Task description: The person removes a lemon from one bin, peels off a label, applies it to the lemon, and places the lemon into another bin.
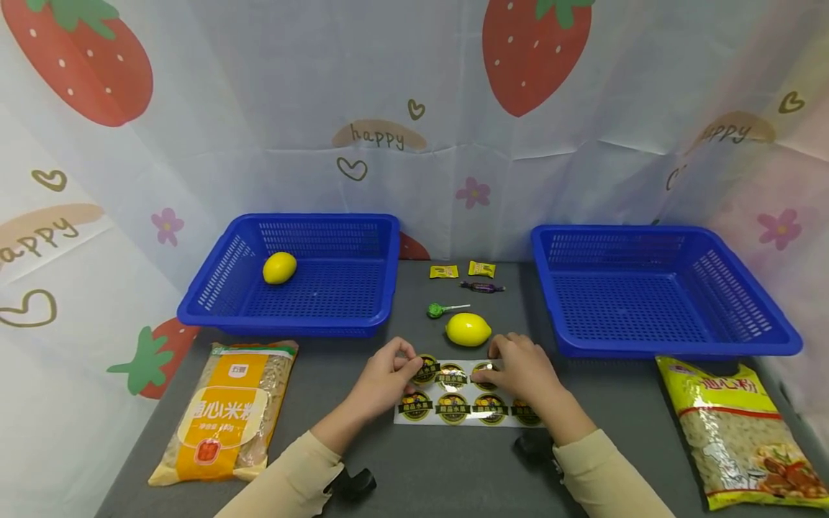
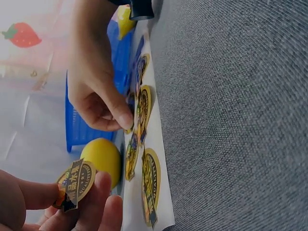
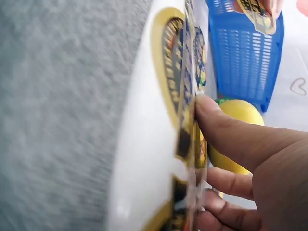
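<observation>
My left hand [image 1: 383,378] pinches a loose round black-and-gold sticker [image 2: 77,185] between thumb and fingers, raised above the table. A white sheet of stickers [image 1: 469,419] with several round fruit labels lies on the grey table. Over the sheet's far edge is my right hand [image 1: 524,368], fingers curled, thumb [image 3: 216,115] on one of the labels. The left wrist view shows its thumb and index fingertip close together at that label. Just beyond the sheet sits a yellow lemon [image 1: 468,329]; behind it lie a green lollipop [image 1: 435,310] and a purple-wrapped candy [image 1: 482,287].
A blue basket [image 1: 285,331] at the left holds another lemon [image 1: 280,267]. Another blue basket [image 1: 673,347] stands at the right. Two yellow candies [image 1: 443,272] lie at the back. Pasta bags flank the work area, one left [image 1: 223,414], one right [image 1: 741,432].
</observation>
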A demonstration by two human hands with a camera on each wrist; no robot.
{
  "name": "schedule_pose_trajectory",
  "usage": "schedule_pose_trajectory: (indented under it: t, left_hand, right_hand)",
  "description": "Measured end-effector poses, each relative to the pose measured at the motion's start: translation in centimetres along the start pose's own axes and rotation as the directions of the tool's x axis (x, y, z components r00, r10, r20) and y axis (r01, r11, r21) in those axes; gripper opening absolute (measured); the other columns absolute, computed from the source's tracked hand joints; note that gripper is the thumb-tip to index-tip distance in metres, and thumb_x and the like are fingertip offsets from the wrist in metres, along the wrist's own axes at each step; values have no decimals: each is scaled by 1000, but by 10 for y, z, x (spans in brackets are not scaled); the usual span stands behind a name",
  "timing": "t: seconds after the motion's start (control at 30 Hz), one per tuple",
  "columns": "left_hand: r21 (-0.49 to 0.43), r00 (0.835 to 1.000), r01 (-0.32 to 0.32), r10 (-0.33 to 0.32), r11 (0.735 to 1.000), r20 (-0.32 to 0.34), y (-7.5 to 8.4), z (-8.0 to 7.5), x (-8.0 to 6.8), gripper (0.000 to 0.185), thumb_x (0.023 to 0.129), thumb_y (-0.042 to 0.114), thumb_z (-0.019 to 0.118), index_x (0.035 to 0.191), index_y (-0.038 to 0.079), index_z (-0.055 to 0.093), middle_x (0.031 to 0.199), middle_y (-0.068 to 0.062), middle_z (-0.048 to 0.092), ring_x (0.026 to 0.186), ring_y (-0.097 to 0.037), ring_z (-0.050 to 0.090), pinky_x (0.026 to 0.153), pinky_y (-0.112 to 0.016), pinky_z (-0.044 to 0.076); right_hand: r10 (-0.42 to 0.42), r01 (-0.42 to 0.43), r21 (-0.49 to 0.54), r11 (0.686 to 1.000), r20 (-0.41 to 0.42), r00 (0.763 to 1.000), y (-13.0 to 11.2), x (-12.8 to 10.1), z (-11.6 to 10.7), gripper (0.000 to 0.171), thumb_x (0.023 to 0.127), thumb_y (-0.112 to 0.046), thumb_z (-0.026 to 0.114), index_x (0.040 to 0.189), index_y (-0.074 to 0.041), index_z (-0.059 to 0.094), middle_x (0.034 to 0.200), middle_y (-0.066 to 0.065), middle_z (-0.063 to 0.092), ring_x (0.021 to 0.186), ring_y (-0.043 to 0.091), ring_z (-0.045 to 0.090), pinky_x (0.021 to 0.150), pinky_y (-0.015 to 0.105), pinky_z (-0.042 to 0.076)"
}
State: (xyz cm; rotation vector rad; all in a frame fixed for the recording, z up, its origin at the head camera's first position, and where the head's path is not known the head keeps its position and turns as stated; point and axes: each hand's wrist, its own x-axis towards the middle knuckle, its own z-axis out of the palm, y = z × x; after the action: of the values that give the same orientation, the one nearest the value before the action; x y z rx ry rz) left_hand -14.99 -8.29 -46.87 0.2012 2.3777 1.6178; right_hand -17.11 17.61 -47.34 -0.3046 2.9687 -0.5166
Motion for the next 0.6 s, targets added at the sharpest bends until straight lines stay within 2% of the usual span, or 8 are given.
schedule_pose_trajectory:
  t: [0.23,0.37,0.5,0.6]
  left_hand:
    - [-26,1000,19,-19,999,1,2,1,-2,14,101,11,60,110,4,52,82,-13,73,65,-21,63,63,-32,53]
    - [-48,1000,15,-14,999,6,5,1,-2,26,94,3,65,117,0,51,83,-8,71,65,-17,57,63,-30,50]
    - [-71,1000,9,-8,997,19,7,2,-2,35,90,-2,66,122,0,52,84,-6,68,63,-16,56,60,-28,49]
    - [-52,1000,-2,3,999,19,7,2,-2,37,88,-2,68,122,1,55,86,-6,69,61,-14,54,58,-27,47]
  right_hand:
    - [47,-47,93,995,-6,999,2,-4,-4,50,79,-55,82,98,-13,65,97,5,62,91,24,57,81,44,51]
    - [75,-69,136,988,-39,996,0,-4,-18,51,82,-50,81,109,-10,65,106,8,64,99,27,59,83,46,53]
    - [35,-13,174,985,-123,992,-9,5,-28,57,84,-42,82,125,-7,62,122,14,62,114,34,57,92,51,52]
    - [-25,53,186,981,-147,989,-16,15,-27,65,85,-40,82,136,-8,57,136,16,56,128,38,49,101,55,48]
